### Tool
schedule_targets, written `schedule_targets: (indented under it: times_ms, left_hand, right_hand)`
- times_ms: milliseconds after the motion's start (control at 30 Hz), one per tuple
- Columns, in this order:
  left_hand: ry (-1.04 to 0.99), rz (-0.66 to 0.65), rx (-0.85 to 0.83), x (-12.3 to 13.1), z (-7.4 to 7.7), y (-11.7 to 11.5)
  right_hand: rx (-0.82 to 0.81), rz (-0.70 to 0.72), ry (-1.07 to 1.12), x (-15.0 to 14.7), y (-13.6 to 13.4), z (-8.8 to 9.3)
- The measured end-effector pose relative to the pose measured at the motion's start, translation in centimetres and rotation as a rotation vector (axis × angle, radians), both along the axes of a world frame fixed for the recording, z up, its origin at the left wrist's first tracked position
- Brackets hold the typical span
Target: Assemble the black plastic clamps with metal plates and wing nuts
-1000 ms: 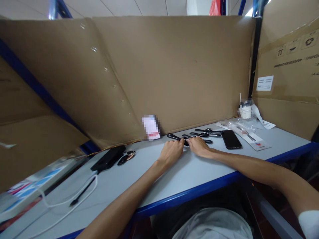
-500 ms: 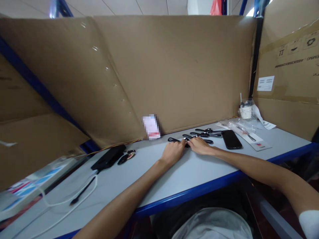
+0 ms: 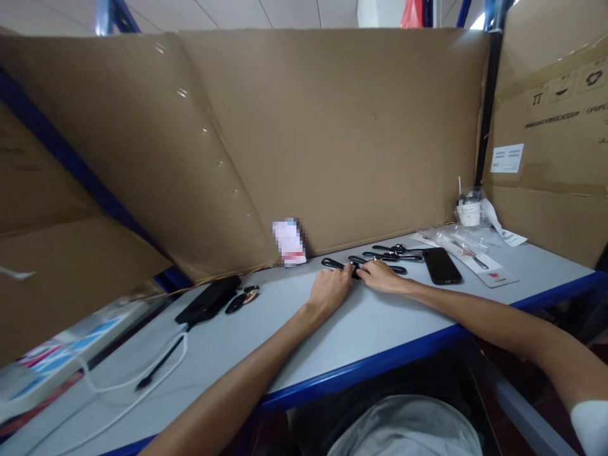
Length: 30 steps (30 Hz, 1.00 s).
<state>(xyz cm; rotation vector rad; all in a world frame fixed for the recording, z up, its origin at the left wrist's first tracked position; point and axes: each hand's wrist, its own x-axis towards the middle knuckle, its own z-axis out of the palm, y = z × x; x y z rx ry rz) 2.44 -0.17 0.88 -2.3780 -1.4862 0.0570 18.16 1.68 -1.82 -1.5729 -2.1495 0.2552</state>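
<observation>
My left hand [image 3: 330, 286] is closed at the middle of a black spokeshave [image 3: 332, 262] low over the table, and one looped handle sticks out to the left. Thumb and fingers of my right hand [image 3: 380, 277] pinch at the same middle part, so both hands meet there and cover most of it. Just behind my right hand lies another black spokeshave [image 3: 398, 270], partly hidden by the fingers. Farther back rest a third spokeshave [image 3: 392, 256] and one more black two-handled tool [image 3: 396, 248], side by side.
A black phone [image 3: 441, 266] lies right of the tools, near a packaged tool on a card [image 3: 494, 277] and a wrapped white cup [image 3: 469, 214]. Leftward are a black case [image 3: 209, 300], keys [image 3: 242, 299], white cables [image 3: 183, 354] and a propped screen [image 3: 289, 242]. Cardboard [image 3: 332, 139] walls the back.
My left hand's fingers shift slightly at the spokeshave's middle. My right hand stays nearly still, and the things on the table keep their places.
</observation>
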Motion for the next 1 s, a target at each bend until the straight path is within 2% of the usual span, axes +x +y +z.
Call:
schedule_targets:
  times_ms: [200, 500, 633, 800, 1000]
  left_hand:
    - [-0.045, -0.047, 0.011, -0.7, -0.5, 0.7]
    - [-0.322, -0.013, -0.025, -0.7, -1.1, 1.7]
    - [-0.315, -0.033, -0.05, -0.8, -0.8, 1.9]
    - [-0.329, -0.135, -0.141, -0.8, -0.5, 2.5]
    - [-0.282, -0.112, -0.106, -0.9, -1.3, 2.5]
  right_hand:
    - [-0.02, -0.01, -0.031, 0.2, -0.2, 0.0]
    - [0.004, -0.03, -0.114, -0.2, -0.5, 0.1]
    - [0.004, -0.037, -0.129, -0.2, -0.5, -0.1]
    - [0.022, -0.037, -0.131, -0.3, -0.6, -0.3]
    - [-0.006, -0.033, -0.113, -0.2, -0.2, -0.4]
